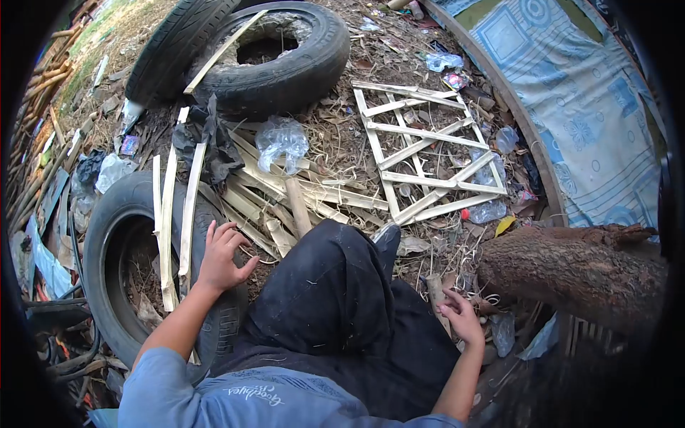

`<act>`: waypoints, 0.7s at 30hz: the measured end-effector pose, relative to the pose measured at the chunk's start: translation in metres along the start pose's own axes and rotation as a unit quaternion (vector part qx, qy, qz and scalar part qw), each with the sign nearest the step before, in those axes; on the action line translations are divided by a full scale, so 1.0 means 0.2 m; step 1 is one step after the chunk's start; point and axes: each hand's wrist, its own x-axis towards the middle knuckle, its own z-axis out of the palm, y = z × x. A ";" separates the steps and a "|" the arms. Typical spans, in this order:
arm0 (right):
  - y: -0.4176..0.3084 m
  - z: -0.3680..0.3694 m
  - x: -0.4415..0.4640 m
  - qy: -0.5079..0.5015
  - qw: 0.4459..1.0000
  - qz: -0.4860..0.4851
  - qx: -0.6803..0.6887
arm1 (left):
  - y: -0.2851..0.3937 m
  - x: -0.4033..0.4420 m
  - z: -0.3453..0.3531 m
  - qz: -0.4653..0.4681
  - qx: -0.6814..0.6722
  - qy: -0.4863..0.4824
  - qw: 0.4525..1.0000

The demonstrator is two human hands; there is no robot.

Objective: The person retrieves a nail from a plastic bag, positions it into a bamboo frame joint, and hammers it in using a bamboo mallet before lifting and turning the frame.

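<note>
My left hand (225,258) is raised beside my knee with its fingers apart and nothing in it. Close to it, several split bamboo strips (168,228) lean on a tyre (118,207). My right hand (462,319) is low at my right side, fingers loosely bent and apart, by the upper end of a wooden handle (435,291). Its fingertips are at the handle or just short of it; I cannot tell if they touch. The handle's lower end is hidden. A bamboo lattice frame (421,146) of crossed strips lies flat on the ground ahead.
A pile of bamboo strips (314,191) lies before my knees, with a clear plastic bag (281,143) and a black plastic piece (210,143). Two more tyres (285,89) are beyond. At right are a thick log (564,267) and a blue patterned sheet (564,93).
</note>
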 end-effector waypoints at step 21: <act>-1.33 0.04 1.44 0.061 0.942 -0.124 -0.306 | -0.19 0.02 -0.06 0.030 0.048 -0.136 0.989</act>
